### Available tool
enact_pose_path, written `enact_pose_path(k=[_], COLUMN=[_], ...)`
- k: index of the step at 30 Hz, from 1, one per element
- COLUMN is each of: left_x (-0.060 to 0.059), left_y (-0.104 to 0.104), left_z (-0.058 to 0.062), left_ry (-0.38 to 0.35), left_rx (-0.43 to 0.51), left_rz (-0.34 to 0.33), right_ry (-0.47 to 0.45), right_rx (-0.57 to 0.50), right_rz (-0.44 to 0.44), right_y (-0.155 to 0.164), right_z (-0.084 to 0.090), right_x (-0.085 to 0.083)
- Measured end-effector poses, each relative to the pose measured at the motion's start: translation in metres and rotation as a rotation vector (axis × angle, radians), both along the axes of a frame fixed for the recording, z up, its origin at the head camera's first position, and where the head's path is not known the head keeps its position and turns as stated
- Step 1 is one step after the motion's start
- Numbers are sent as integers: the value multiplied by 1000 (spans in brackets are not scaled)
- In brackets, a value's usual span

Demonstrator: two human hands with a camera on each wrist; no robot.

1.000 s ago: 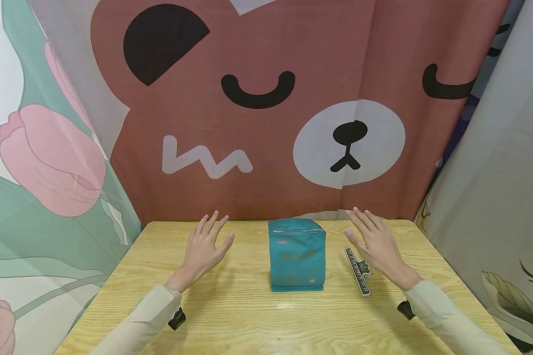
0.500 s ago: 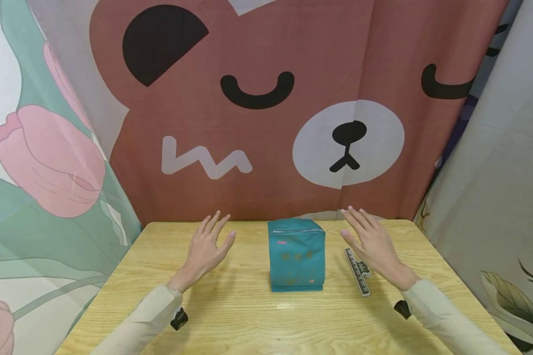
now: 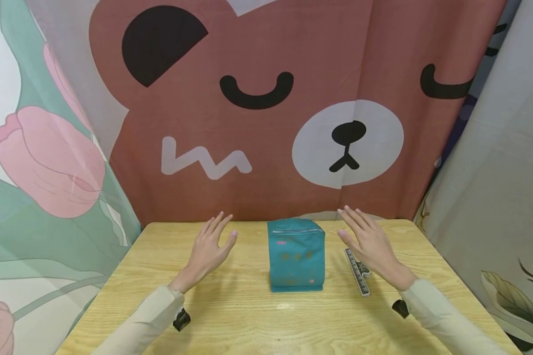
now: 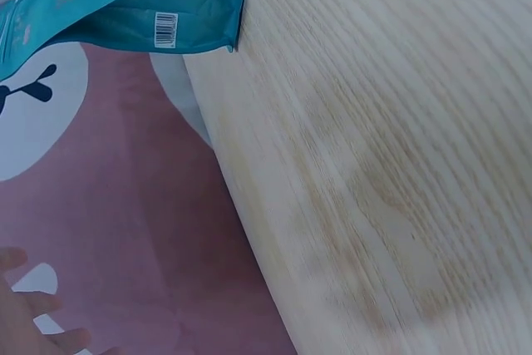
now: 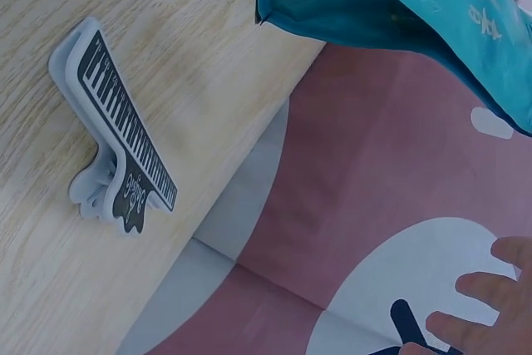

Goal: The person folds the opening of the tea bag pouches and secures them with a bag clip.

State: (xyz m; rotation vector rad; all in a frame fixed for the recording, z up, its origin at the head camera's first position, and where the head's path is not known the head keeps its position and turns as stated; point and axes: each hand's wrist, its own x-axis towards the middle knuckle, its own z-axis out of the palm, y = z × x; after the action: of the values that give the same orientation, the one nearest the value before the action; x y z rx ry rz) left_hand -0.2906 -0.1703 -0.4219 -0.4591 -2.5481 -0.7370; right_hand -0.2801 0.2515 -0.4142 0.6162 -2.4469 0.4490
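Compared with a second ago, we see both hands drawn slightly inward toward the upright teal foil pouch (image 3: pixel 296 256), which has not moved from the middle of the light wooden table (image 3: pixel 248 315). Our left hand (image 3: pixel 210 246) hovers to the pouch's left with fingers straight and spread, holding nothing; our right hand (image 3: pixel 367 241) hovers to its right, fingers likewise straight and spread, empty, and apart from the pouch. Just under the right hand lies a grey plastic bag clip printed with black piano keys (image 3: pixel 357 271), flat on the table, near the pouch but not touching it, unchanged in place. We count one pouch, one clip, two hands and one table. Behind the table hangs a pink cloth with a cartoon bear face (image 3: pixel 266 108).
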Motion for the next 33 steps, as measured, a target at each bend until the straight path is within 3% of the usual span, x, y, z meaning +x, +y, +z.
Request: enact_pose_path(k=[10, 33], left_x=[5, 8], left_y=[5, 11], left_z=[3, 3], left_ry=[-35, 44], left_rx=[41, 105], left_rz=[-27, -99], right_ry=[9, -7], right_rx=[-4, -41], right_rz=[26, 87], right_y=[-5, -23], right_z=[1, 5], right_x=[0, 5])
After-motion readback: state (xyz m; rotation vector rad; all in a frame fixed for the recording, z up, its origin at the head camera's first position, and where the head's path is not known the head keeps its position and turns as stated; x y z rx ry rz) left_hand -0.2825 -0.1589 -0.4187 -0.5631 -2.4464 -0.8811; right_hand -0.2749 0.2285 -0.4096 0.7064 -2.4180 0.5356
